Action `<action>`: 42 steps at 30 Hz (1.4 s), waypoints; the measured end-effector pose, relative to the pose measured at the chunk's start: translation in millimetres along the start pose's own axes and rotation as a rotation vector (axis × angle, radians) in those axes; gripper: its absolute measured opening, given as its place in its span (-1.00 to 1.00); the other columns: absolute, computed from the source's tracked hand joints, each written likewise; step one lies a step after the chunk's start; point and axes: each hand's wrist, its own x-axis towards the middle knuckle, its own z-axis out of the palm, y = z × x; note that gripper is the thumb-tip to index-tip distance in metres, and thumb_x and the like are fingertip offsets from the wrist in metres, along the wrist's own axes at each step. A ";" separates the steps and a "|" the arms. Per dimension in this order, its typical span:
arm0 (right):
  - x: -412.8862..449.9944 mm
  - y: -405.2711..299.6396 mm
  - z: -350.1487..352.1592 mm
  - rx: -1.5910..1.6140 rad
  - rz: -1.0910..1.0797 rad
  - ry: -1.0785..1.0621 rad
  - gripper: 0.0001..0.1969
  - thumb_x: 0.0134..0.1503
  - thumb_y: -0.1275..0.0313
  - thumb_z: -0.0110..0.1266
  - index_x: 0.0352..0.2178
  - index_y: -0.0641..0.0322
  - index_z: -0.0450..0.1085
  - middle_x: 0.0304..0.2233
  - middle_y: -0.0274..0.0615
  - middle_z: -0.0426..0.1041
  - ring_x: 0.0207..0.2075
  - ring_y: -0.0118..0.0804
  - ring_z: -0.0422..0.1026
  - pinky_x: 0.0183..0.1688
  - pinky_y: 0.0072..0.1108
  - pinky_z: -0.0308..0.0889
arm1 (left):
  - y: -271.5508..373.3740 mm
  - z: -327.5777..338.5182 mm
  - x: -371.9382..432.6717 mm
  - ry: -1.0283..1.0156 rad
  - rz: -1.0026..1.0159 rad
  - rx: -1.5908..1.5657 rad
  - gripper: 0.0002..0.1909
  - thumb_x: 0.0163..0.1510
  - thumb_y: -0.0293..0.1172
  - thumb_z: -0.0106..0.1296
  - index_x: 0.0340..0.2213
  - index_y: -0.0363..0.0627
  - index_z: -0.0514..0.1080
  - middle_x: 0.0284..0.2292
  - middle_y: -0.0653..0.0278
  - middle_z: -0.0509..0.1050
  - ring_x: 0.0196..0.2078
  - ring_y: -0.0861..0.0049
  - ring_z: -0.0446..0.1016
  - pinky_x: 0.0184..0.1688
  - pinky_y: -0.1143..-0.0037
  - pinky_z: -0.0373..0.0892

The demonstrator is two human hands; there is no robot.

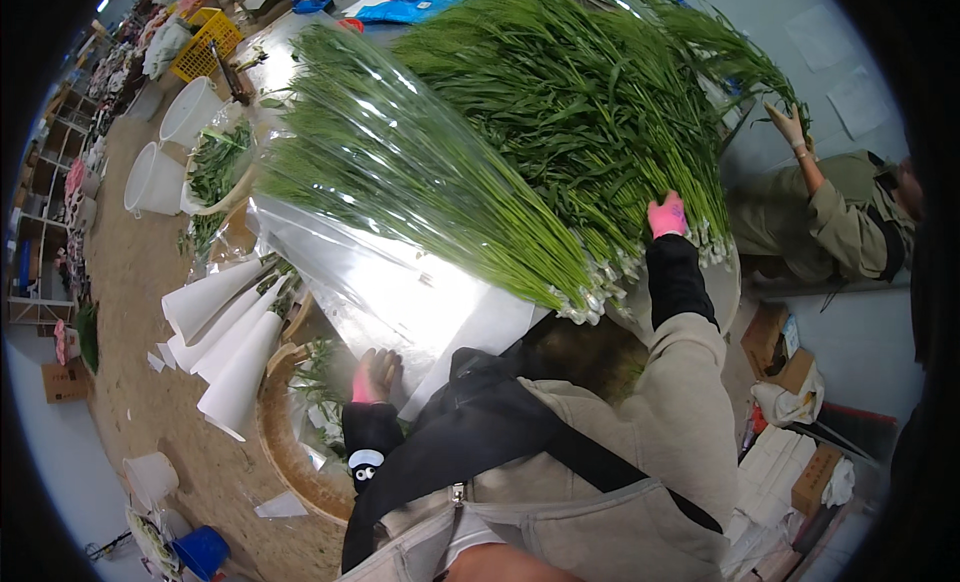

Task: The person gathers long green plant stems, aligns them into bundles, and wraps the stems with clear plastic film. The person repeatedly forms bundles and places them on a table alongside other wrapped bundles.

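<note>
A large heap of long green stems with feathery heads (570, 101) covers the far side of the metal table. My right hand (667, 214), in a pink glove, is at the stems' lower part, near their white-tipped ends; its fingers are partly hidden, so its grip is unclear. On the left of the heap, a bundle of stems lies slantwise under clear plastic film (420, 147). Below it, more film and white sheeting (397, 282) cover the table's near corner. My left hand (376, 375), in a pink and grey glove, lies at the sheeting's near left edge, fingers spread.
White paper cones (232, 319) holding stems stand at left beside a round brown tub (274, 432) of cuttings. White buckets (155, 178) and a yellow basket (206, 43) are farther off. At right, a co-worker (825, 207) holds stems. Cardboard boxes (765, 342) sit at the lower right.
</note>
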 end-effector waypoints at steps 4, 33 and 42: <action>26.5 10.4 -27.3 -0.108 0.191 0.136 -0.48 -0.02 0.24 0.00 -0.03 0.23 0.20 -0.06 0.08 0.26 -0.06 0.01 0.30 -0.04 -0.31 0.23 | -4.2 8.7 0.9 -0.035 -0.079 0.081 -0.39 0.03 -0.13 -0.06 0.06 -0.13 0.09 0.03 0.09 0.23 0.03 0.26 0.27 -0.01 0.39 0.26; -4.7 12.5 -109.4 -0.298 -0.058 0.002 -0.46 -0.05 0.22 0.05 -0.03 0.24 0.25 0.03 0.09 0.19 0.02 -0.01 0.22 0.04 -0.37 0.16 | -12.3 -5.7 24.6 -0.246 0.016 0.357 -0.41 0.07 -0.14 -0.10 0.05 -0.22 0.09 0.02 0.06 0.23 0.02 0.26 0.28 -0.02 0.38 0.27; -63.0 -54.0 -138.6 0.650 -0.151 0.113 -0.55 0.01 0.44 0.12 -0.10 0.49 0.23 -0.36 -0.20 0.43 -0.48 -0.57 0.34 -0.46 -0.70 0.26 | -19.5 -6.0 20.8 -0.146 -0.054 0.082 -0.42 0.08 -0.15 -0.12 0.04 -0.24 0.09 0.02 0.01 0.21 -0.01 0.20 0.30 -0.02 0.35 0.29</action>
